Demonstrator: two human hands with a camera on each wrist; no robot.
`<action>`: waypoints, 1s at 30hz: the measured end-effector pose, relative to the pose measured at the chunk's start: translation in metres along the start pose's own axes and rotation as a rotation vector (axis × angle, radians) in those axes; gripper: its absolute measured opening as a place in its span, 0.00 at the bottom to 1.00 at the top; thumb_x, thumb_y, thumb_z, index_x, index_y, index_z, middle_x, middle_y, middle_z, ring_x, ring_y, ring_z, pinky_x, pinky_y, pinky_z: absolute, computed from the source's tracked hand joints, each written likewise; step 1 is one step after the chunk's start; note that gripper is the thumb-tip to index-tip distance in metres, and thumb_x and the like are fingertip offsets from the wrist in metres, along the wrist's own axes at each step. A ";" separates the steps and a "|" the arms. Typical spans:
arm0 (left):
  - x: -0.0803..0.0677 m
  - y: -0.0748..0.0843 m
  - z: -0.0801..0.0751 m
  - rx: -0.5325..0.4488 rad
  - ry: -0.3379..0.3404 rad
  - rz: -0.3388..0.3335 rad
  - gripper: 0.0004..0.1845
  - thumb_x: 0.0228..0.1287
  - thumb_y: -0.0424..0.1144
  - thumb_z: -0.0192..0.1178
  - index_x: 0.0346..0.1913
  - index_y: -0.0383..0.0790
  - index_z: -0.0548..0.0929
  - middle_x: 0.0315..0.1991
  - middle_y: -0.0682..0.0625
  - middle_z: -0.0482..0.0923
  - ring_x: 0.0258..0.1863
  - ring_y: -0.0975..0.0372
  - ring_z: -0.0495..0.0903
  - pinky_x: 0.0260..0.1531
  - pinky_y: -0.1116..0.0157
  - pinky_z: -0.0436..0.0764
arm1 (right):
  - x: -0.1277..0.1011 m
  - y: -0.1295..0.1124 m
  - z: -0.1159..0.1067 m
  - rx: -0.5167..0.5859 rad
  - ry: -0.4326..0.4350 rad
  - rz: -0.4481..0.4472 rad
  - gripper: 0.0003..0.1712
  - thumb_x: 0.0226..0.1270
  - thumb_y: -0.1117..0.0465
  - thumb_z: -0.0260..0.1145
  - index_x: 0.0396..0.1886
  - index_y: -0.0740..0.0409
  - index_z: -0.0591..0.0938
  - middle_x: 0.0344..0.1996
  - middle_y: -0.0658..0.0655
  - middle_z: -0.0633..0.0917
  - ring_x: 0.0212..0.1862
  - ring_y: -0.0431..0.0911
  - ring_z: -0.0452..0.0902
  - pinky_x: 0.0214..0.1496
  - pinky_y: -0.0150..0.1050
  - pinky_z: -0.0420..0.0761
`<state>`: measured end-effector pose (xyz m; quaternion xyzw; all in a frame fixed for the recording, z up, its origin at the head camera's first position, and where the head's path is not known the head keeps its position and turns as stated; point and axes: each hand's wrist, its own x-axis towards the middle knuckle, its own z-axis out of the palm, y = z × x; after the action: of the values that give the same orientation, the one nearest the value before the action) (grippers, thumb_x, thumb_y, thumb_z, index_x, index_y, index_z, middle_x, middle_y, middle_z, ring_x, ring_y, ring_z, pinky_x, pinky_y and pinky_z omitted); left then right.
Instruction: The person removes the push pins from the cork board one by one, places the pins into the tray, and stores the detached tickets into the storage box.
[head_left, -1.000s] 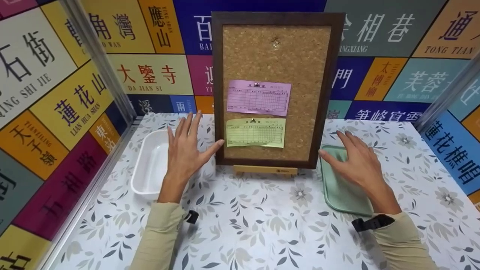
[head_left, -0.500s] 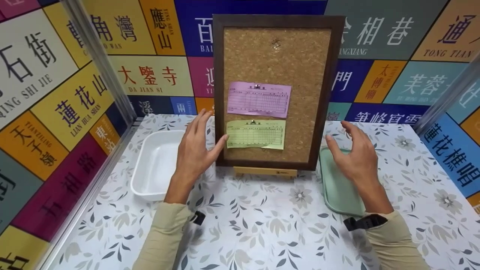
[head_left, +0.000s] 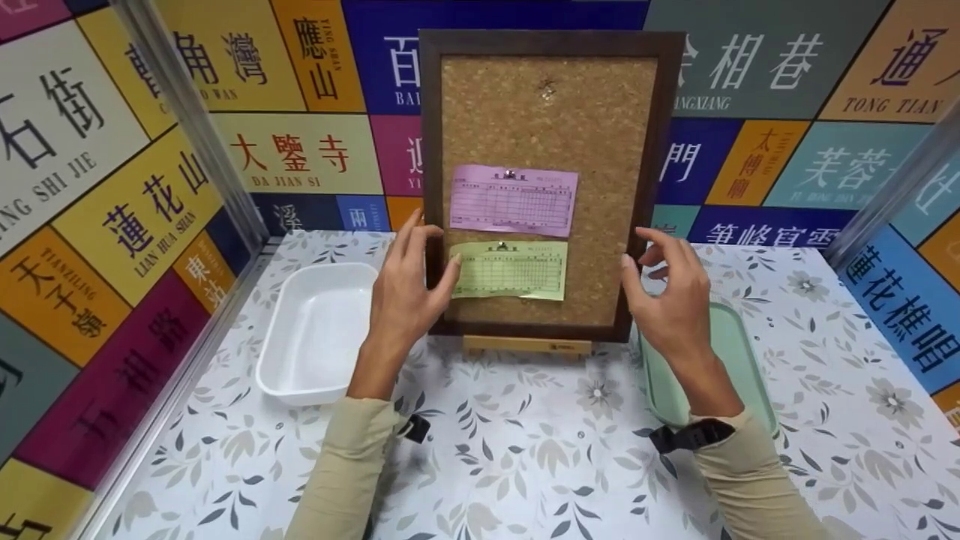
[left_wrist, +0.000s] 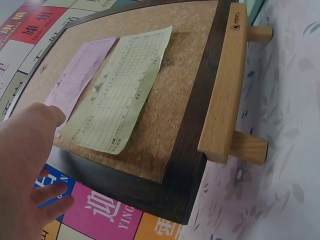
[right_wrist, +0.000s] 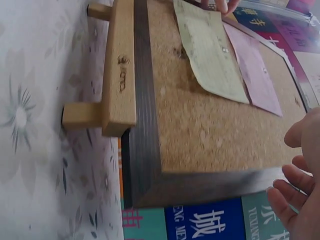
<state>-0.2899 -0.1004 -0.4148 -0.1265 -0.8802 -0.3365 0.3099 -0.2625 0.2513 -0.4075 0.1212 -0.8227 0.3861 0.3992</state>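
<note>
A cork board (head_left: 510,112) in a dark wooden frame (head_left: 551,43) leans upright on a light wood stand (head_left: 525,346). Pinned on it are a pink form slip (head_left: 514,206) and, below, a yellow-green form slip (head_left: 510,277). My left hand (head_left: 409,285) is at the board's left edge, its thumb in front near the yellow-green slip's corner. In the left wrist view its other fingers (left_wrist: 52,195) are spread beyond the frame. My right hand (head_left: 671,296) is at the right edge, fingers bent loosely; in the right wrist view they hover beside the frame, with nothing held.
A white rectangular dish (head_left: 319,330) stands on the left, partly behind my left forearm. On the right lies a green tray (head_left: 739,360), partly covered by my right hand and wrist. A floral cloth (head_left: 510,465) covers the table. Sign-printed panels (head_left: 307,154) enclose the back and sides.
Both hands have moved inward to the board's sides, the left rightward and the right leftward from over the green tray. The right fingers have bent more. Board and slips stay put.
</note>
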 end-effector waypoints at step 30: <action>0.010 -0.002 0.016 -0.071 0.023 -0.044 0.16 0.77 0.55 0.64 0.52 0.47 0.83 0.82 0.45 0.68 0.75 0.49 0.76 0.72 0.51 0.80 | 0.002 -0.054 0.078 0.124 -0.163 -0.065 0.05 0.72 0.62 0.74 0.44 0.54 0.93 0.34 0.48 0.92 0.32 0.38 0.85 0.30 0.40 0.83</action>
<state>-0.3060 -0.0907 -0.4187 -0.1141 -0.8668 -0.3755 0.3076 -0.2805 0.1586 -0.4065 0.2035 -0.8225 0.4121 0.3351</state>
